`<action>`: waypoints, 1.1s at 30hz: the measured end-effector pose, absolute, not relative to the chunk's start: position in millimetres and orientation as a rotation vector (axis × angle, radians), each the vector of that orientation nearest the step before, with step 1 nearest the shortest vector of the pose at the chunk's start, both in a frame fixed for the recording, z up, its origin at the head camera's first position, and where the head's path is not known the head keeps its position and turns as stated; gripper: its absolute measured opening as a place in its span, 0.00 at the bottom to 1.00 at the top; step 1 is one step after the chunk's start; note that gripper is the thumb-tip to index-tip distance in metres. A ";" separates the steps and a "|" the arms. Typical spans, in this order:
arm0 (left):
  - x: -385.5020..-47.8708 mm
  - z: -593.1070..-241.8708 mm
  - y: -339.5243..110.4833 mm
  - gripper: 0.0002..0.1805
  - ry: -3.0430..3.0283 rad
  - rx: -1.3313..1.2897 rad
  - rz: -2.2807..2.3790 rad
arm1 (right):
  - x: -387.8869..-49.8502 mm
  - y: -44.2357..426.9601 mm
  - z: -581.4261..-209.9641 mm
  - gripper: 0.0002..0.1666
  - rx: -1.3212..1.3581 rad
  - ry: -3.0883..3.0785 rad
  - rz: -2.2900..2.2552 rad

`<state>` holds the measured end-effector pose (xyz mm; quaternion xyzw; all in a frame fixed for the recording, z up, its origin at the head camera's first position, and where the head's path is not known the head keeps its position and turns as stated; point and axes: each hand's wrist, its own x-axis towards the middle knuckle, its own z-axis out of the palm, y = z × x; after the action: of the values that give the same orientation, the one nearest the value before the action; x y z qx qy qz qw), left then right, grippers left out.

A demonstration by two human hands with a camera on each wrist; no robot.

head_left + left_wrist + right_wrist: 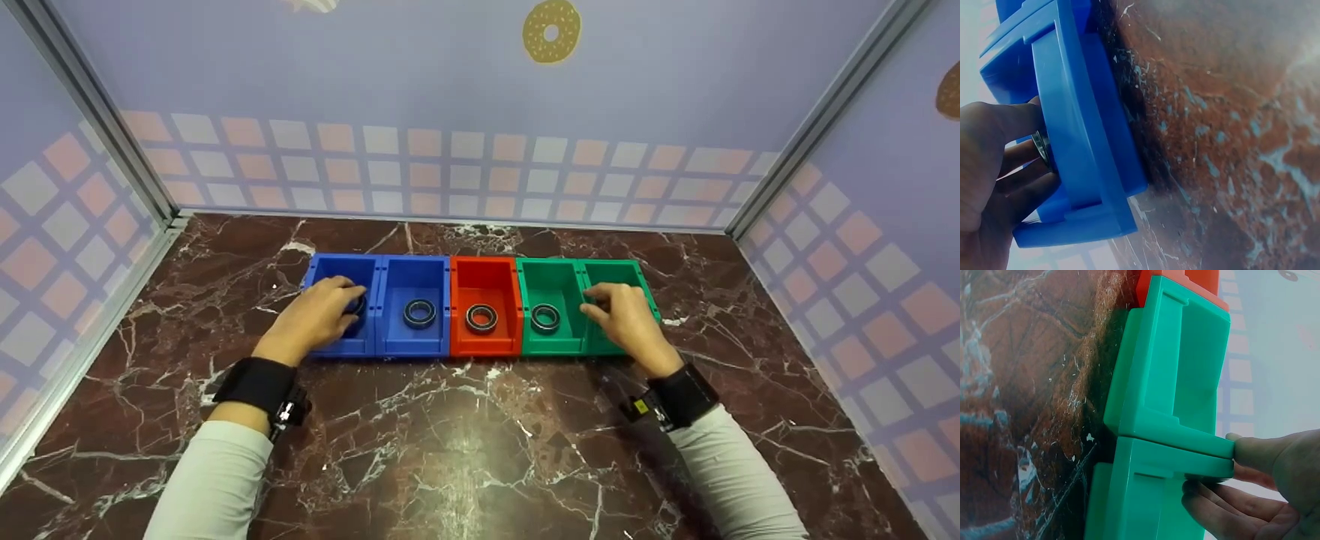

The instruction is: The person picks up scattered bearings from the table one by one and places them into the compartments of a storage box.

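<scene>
In the head view my left hand (pixel 313 313) reaches into the leftmost blue bin (pixel 339 264). Its fingers and thumb grip a ball bearing (pixel 1042 147), seen edge-on in the left wrist view and mostly hidden by the hand and bin wall. At the other end of the row, my right hand (pixel 627 318) is at the wall between the two green bins (pixel 1174 449). Thumb and fingers straddle that wall in a pinch, the fingers on the rightmost bin's side. Bearings lie in the second blue bin (pixel 412 274), the red bin (pixel 486 274) and the left green bin (pixel 550 274).
The bins stand joined in one row on a brown marble-patterned table (pixel 450 435). Behind them rises a lilac wall (pixel 450 82) with a checked band, and side panels close in the left and right. Table surface lies in front of the row.
</scene>
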<state>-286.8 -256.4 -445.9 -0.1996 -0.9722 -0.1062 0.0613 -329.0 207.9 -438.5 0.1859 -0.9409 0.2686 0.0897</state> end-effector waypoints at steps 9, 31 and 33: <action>-291.6 -446.1 -253.7 0.26 -2.979 -0.592 -0.264 | -329.6 207.5 -437.8 0.17 0.558 -2.796 0.792; -298.4 -449.5 -250.2 0.18 -2.953 -0.664 -0.241 | -327.5 208.3 -439.6 0.17 0.553 -2.802 0.795; -298.8 -449.5 -249.9 0.15 -2.959 -0.658 -0.252 | -326.9 208.3 -439.3 0.17 0.556 -2.804 0.798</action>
<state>-298.8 -249.9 -449.5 -0.2160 -0.9716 -0.0828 0.0500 -326.9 208.3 -439.3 0.1867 -0.9413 0.2677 0.0865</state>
